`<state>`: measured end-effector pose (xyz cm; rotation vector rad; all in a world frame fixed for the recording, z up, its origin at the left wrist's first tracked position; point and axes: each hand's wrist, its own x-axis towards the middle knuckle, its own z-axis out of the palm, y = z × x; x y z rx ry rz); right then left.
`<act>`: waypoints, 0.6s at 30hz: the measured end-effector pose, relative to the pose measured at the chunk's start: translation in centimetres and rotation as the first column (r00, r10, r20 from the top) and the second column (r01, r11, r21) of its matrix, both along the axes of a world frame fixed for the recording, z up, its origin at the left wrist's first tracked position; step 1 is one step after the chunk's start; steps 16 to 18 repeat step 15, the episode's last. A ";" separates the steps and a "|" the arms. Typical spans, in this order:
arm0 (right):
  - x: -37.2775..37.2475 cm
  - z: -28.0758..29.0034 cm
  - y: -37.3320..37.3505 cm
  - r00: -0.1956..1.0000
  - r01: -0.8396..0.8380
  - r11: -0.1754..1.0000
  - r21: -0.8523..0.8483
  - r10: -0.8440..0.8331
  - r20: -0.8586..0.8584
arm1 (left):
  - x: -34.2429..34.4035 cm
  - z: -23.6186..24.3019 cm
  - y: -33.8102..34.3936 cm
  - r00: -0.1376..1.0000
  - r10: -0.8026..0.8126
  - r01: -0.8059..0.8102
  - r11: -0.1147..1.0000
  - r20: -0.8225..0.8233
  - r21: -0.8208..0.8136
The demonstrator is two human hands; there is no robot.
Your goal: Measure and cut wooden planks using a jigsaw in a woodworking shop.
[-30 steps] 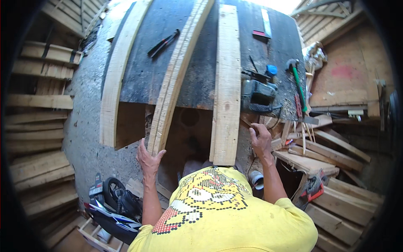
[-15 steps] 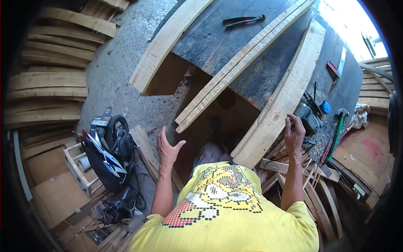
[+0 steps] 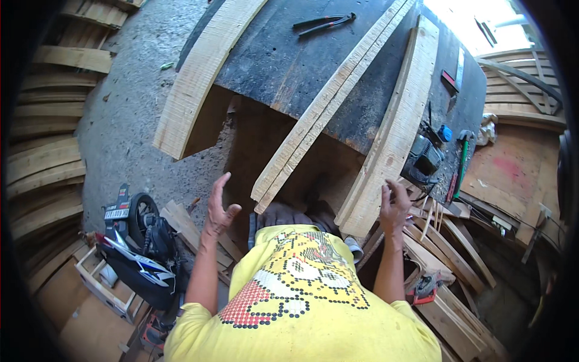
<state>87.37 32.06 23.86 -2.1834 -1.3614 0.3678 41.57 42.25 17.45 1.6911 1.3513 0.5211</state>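
My left hand (image 3: 221,209) is raised beside the near end of a pair of narrow sawn timber strips (image 3: 325,114), its fingers and thumb apart and nothing in it. The strips lie side by side, slanting across a dark worktable (image 3: 271,66), and their near ends jut past its edge. On the right, my right hand (image 3: 395,206) hovers by the near part of a wide curved plank (image 3: 395,133), fingers loosely bent and empty; whether a fingertip touches the wood I cannot tell. Another curved plank (image 3: 202,75) lies along the table's left side, overhanging its edge.
Pincers (image 3: 324,23) lie on the table. At its right are a red-handled square (image 3: 450,81), a power tool (image 3: 425,155) and a green-handled hammer (image 3: 463,155). A motorbike (image 3: 137,253) stands at left, near stacked curved timber (image 3: 48,166). Offcuts (image 3: 449,253) lie at lower right.
The whole view has shifted, so the table and planks appear farther left. Both hands also appear farther left in the picture, still empty and apart.
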 end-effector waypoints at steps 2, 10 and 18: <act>-2.6 -0.1 -1.0 0.998 0.057 0.998 -0.029 -0.058 -0.029 | -0.2 1.2 3.6 0.998 -0.052 0.051 0.999 0.038 0.013; -7.0 1.9 11.4 0.983 0.031 0.991 0.130 -0.007 -0.182 | 9.9 2.1 6.9 0.965 -0.244 0.258 0.952 -0.099 0.163; -7.7 2.8 35.6 0.985 -0.084 0.992 0.092 0.097 -0.140 | 13.8 0.4 5.1 0.921 -0.282 0.283 0.958 -0.270 -0.033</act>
